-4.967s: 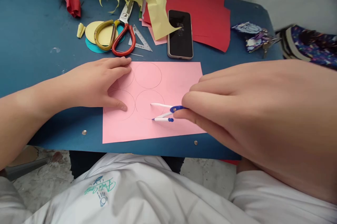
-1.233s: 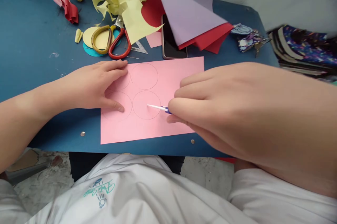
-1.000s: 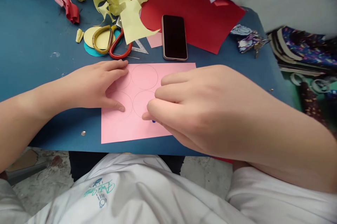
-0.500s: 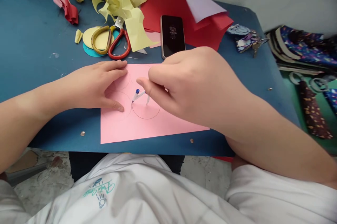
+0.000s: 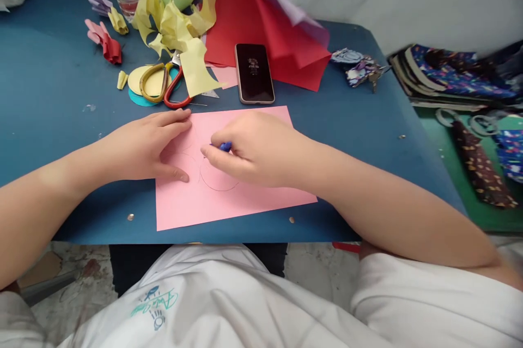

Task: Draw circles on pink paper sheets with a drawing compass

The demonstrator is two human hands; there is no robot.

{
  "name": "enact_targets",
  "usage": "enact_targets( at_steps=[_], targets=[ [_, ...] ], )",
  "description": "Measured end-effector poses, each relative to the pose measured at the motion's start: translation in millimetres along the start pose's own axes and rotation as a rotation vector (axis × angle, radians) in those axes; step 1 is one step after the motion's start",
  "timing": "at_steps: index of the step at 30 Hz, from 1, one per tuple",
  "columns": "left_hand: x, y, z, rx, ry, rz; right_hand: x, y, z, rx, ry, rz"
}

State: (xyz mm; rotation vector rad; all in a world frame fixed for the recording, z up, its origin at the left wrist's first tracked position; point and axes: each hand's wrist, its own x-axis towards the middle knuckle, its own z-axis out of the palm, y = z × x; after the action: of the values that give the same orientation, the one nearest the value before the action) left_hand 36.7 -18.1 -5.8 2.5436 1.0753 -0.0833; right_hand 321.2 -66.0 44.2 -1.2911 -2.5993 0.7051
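A pink paper sheet [image 5: 249, 201] with several pencilled circles lies near the front edge of the blue table [image 5: 53, 92]. My left hand [image 5: 143, 144] lies flat on the sheet's left part, fingers stretched out. My right hand [image 5: 253, 149] rests on the middle of the sheet, fingers pinched round a small blue-and-white compass [image 5: 224, 146]; only its blue knob shows, the legs are hidden under the fingers.
Behind the sheet lie a black phone [image 5: 254, 73], scissors with red and yellow handles [image 5: 161, 84], yellow paper scraps [image 5: 180, 21], red paper sheets [image 5: 269, 32] and paper discs [image 5: 141, 84]. Keys [image 5: 362, 70] lie at the back right. Patterned fabric [image 5: 457, 75] sits beyond the table's right edge.
My right hand has moved left and away from me over the sheet with the compass, now covering the circles. The compass legs are hidden. My left hand stays put; the view has tilted up.
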Motion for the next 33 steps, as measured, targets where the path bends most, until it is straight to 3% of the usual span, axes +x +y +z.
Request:
enact_targets(
  at_steps=[5, 8, 10, 14, 19, 24, 28, 33],
  targets=[
    [1.9, -4.9, 3.2, 0.032, -0.008, -0.033, -20.7, 28.3, -17.3, 0.463, 0.208, -0.044],
    [0.9, -5.0, 1.4, 0.011, -0.007, -0.037, -36.3, 61.1, -13.8, 0.565, 0.357, -0.018],
    [-0.2, -3.5, -1.3, 0.002, -0.012, -0.040, -45.7, 88.7, -5.6, 0.508, 0.447, 0.044],
    [-1.1, -1.6, -3.6, -0.003, -0.020, -0.049, -61.0, 142.8, 8.0, 0.146, 0.592, 0.179],
    [-2.6, -5.7, 3.6, 0.000, 0.039, -0.045, -67.7, 177.3, 9.0, -0.024, 0.500, 0.299],
    [-4.7, -8.0, 5.3, -0.006, 0.071, -0.039, -62.6, 180.0, 9.7, 0.035, 0.363, 0.362],
    [-4.7, -8.6, 2.6, 0.001, 0.032, -0.048, -60.1, 180.2, 11.5, 0.092, 0.381, 0.348],
    [-5.2, -10.5, 6.7, 0.026, 0.076, -0.039, -57.9, 180.5, 11.1, 0.175, 0.350, 0.341]
  ],
)
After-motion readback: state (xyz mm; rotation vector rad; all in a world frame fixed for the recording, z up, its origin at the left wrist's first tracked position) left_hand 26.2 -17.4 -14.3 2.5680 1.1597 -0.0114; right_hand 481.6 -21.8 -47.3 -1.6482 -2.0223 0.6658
